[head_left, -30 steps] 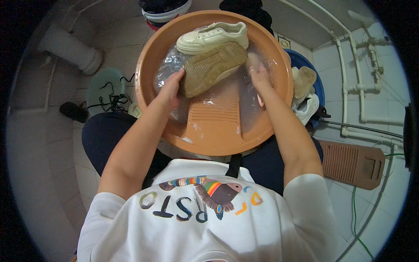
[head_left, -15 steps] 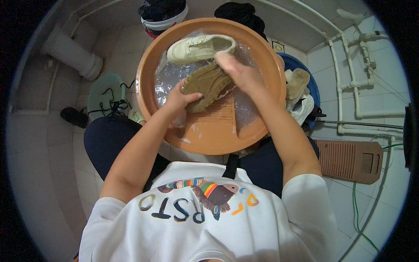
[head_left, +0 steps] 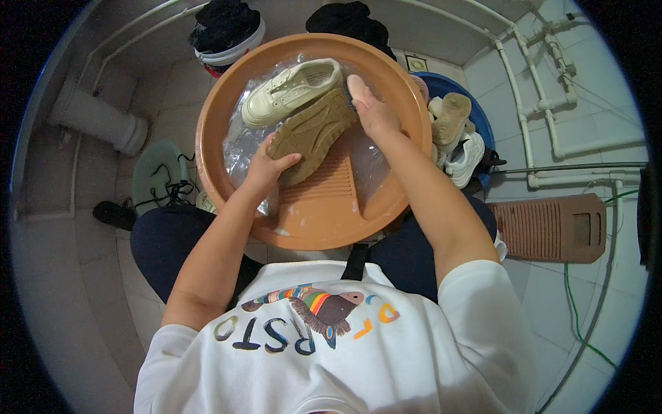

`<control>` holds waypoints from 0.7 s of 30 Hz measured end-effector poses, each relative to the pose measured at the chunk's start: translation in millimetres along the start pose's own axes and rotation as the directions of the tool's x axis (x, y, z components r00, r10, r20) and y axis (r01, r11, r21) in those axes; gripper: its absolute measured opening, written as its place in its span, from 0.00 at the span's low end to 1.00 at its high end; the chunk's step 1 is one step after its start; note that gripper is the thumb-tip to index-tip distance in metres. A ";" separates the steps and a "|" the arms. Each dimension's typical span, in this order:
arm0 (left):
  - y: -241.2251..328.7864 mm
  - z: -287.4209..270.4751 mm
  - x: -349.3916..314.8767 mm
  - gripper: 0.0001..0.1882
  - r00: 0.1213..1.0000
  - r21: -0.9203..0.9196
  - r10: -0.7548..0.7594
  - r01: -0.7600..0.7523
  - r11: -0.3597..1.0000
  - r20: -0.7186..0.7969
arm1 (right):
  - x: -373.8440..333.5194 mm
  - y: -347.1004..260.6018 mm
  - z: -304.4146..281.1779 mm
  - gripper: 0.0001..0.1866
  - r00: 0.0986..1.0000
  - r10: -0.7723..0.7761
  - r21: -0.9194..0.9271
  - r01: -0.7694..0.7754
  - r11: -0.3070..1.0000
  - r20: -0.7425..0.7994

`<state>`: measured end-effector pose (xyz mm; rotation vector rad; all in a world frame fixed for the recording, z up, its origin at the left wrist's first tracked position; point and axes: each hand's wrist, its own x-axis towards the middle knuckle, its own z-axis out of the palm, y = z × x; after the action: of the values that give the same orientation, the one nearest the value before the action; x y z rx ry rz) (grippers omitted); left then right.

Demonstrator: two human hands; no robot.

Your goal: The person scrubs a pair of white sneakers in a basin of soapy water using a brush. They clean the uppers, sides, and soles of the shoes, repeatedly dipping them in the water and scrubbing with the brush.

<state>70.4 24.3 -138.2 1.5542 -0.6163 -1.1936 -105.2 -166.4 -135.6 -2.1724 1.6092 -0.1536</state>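
A shoe [head_left: 314, 134] with its tan, grooved sole turned up lies tilted over the washboard part of a round orange basin [head_left: 310, 234]. My left hand [head_left: 265, 165] grips its near-left end, thumb across the sole. Just off the sole's far-right end, my right hand [head_left: 378, 121] is closed round a pale pink, round-ended tool [head_left: 357, 88], perhaps a brush; its underside is hidden. Beyond the sole, a cream lace-less shoe [head_left: 283, 93] rests on its base in the soapy water. The basin sits before me, between my knees.
Right of the basin, a blue tub [head_left: 486, 124] holds several shoes. A brown washboard [head_left: 548, 228] lies by my right knee, near a green hose [head_left: 572, 310]. At left stands a pale green basin [head_left: 148, 169] with black laces. A white bucket [head_left: 234, 55] of dark cloth stands behind.
My right hand with the pink tool has gone from a blurred sweep at the sole's edge to a still pose just beside it. The whole view has shifted slightly.
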 end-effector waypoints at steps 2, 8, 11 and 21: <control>-8.6 -0.5 2.3 0.35 1.000 -0.035 0.018 -0.017 0.999 0.006 | 14.4 18.8 25.5 0.29 0.994 0.083 0.071 -0.078 0.994 -0.068; -7.1 -1.4 0.5 0.24 0.995 -0.242 -0.091 0.095 0.966 0.026 | 36.4 82.5 73.5 0.31 0.987 0.160 0.375 -0.154 0.914 0.017; -11.0 -14.5 2.0 0.23 0.966 -0.477 -0.253 0.243 0.844 0.045 | 33.7 70.3 67.0 0.28 0.975 0.209 0.222 -0.220 0.950 0.074; -20.8 -13.8 9.8 0.19 0.961 -0.748 -0.177 0.277 0.603 0.213 | -82.3 -56.7 10.0 0.20 0.934 -0.335 -0.023 0.341 0.940 0.127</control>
<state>82.9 28.7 -161.5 0.8169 0.0794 -1.4877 -78.0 -73.6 -108.5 -2.4292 1.1730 -0.0853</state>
